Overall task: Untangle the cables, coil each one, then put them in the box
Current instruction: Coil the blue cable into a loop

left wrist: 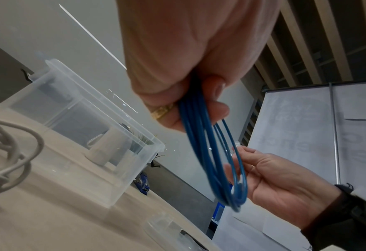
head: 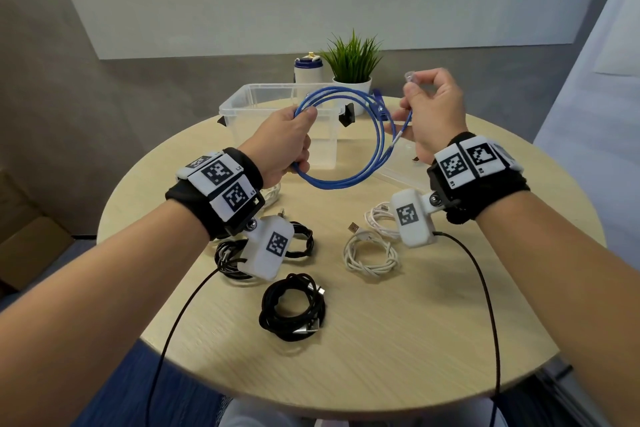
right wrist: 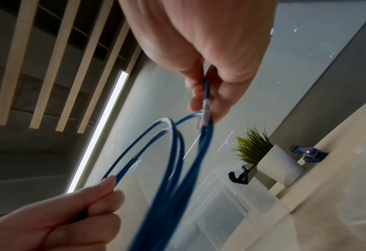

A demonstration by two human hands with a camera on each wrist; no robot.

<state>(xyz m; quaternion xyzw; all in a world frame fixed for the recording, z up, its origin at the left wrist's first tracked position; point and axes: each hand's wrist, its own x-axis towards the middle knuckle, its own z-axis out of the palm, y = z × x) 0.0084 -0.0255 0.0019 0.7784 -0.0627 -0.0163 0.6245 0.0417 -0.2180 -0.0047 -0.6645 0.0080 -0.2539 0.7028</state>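
The left hand (head: 289, 142) is closed around one side of a thin blue round cable (head: 337, 180) wound into several loops, fingers curled over the bundled strands. The right hand (head: 433, 111) pinches the cable's free end, its clear plastic connector (head: 410, 75) projecting above the fingertips; the remaining fingers are loosely curled. The coil hangs between both hands, above the round light wooden table (head: 398, 340).

Just beyond the left hand stands a clear rectangular plastic box (head: 242, 104), uncovered; no cable shows inside it. Its clear lid (head: 401, 163) lies flat below the right hand.

Nearer the person than the hands lie two coiled black cables (head: 292, 307) (head: 301, 239) and two coiled white cables (head: 370, 255) (head: 379, 217), separate from one another.
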